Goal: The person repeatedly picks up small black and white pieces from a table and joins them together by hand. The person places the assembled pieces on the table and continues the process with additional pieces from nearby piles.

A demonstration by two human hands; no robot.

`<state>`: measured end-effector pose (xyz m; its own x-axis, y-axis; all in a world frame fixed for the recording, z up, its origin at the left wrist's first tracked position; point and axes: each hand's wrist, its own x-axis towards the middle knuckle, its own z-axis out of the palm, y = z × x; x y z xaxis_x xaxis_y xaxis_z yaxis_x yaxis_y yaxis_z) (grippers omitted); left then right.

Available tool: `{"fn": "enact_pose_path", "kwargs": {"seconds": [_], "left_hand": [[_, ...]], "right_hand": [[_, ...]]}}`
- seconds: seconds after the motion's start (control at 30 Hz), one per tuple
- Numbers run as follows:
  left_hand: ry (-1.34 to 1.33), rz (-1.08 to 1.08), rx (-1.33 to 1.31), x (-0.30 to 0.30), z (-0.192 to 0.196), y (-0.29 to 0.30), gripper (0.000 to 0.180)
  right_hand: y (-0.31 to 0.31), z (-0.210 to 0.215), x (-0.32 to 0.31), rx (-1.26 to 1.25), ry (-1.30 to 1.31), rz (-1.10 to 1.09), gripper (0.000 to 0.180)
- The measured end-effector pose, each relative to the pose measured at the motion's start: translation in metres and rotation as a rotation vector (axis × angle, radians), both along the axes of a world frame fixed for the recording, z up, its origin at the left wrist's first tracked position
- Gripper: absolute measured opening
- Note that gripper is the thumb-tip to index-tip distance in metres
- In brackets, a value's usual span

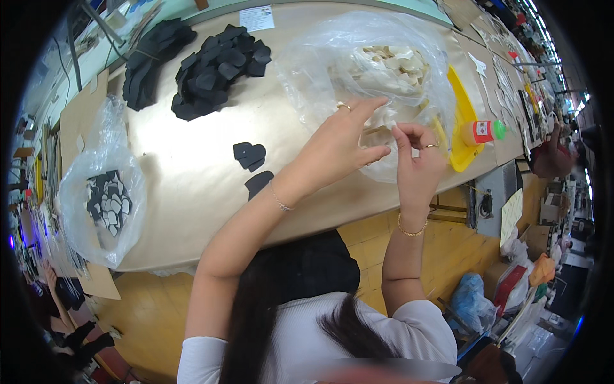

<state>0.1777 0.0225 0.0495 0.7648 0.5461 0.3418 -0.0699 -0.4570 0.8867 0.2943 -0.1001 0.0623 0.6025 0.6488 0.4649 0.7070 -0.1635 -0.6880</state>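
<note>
My right hand pinches thumb and fingertips together at a small pale piece, partly lost against the plastic behind it. Facing it, my left hand has its fingers apart and nothing in its grasp. Both hands are over the near edge of a clear plastic bag that holds a heap of cream-coloured cut pieces. Left of my left forearm, black rounded cut pieces lie on the tan-covered table; another black piece is partly hidden by that arm.
Toward the back left are a loose black heap and a black stack. A plastic bag of small black-and-grey pieces lies at far left. On the right, a green-capped bottle lies across a yellow tray.
</note>
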Motion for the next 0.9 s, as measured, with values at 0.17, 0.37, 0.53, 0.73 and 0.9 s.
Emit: {"fn": "enact_pose_path", "kwargs": {"seconds": [0.17, 0.37, 0.53, 0.73, 0.9], "left_hand": [[0.181, -0.065, -0.365, 0.006, -0.007, 0.000, 0.052], [0.090, -0.128, -0.773, -0.017, 0.001, 0.013, 0.042], [-0.003, -0.086, -1.187, -0.024, 0.010, 0.007, 0.039], [0.191, -0.098, -1.213, -0.084, 0.010, -0.005, 0.049], [0.217, -0.080, -1.156, -0.125, 0.010, -0.018, 0.026]], "right_hand": [[-0.003, -0.011, 0.005, 0.066, 0.105, 0.012, 0.009], [-0.011, 0.003, 0.017, 0.280, 0.517, 0.094, 0.010], [-0.007, 0.010, -0.005, 0.124, 0.439, 0.157, 0.009], [0.005, 0.014, -0.031, 0.171, -0.431, 0.534, 0.030], [0.006, 0.010, -0.051, 0.166, -0.486, 0.781, 0.027]]}}
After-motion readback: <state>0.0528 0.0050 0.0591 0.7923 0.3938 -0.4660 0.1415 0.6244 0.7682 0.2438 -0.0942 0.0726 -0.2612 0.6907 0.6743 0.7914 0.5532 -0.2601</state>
